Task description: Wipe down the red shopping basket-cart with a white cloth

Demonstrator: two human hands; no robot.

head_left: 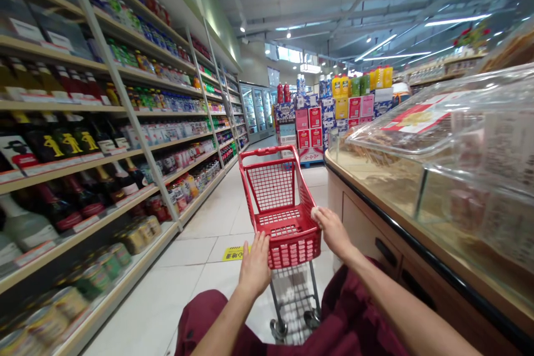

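A red shopping cart (287,250) with a plastic mesh basket stands right in front of me, its basket holding nothing that I can see. My left hand (255,264) rests on the basket's near left corner, fingers stretched out flat against it. At the right side rim is my right hand (331,232), its fingers bent over the edge. A small white thing (316,212) shows at its fingertips, too small to name. Below the basket, the cart's grey legs and wheels (278,328) stand between my knees, in dark red trousers (208,317).
Shelves of bottles and cans (167,105) line the left side. A wooden counter (367,222) with clear plastic covers (438,117) runs close on the right. Stacked drink cartons (309,128) stand ahead, with glass-door fridges (256,108) behind. A yellow floor sticker (233,253) lies on the tiles.
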